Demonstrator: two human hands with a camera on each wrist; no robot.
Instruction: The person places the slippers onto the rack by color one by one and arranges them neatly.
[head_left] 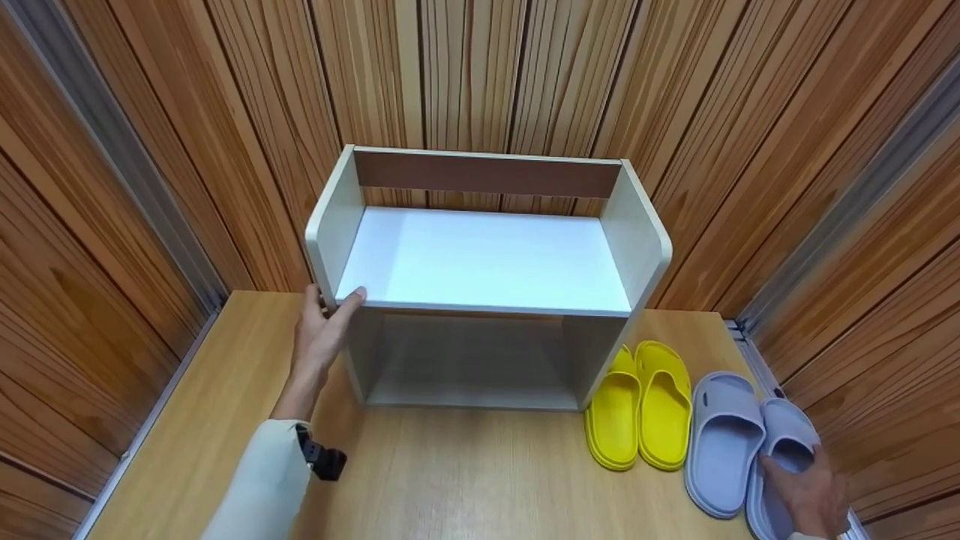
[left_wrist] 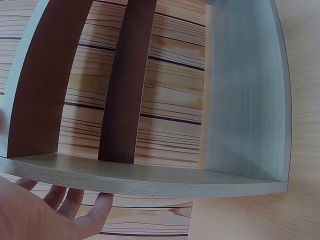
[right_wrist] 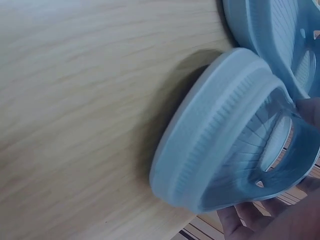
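A small white two-tier shelf [head_left: 480, 259] stands upright against the back wall. My left hand [head_left: 321, 337] grips its left side panel, with the thumb on the front edge of the upper board. In the left wrist view, the fingers [left_wrist: 102, 205] lie along the panel's outer face. At the lower right, my right hand [head_left: 814, 491] grips the outer grey slipper [head_left: 787, 427] across its strap. The right wrist view shows this slipper [right_wrist: 200, 140] close up, thumb on one side and fingers on the other. Its mate, another grey slipper [head_left: 721, 450], lies just left of it.
A pair of yellow slippers [head_left: 664, 412] stands between the shelf and the grey pair, partly behind the shelf's right panel. Wood-plank walls [head_left: 480, 75] close in the back and both sides of the light wooden surface [head_left: 465, 480].
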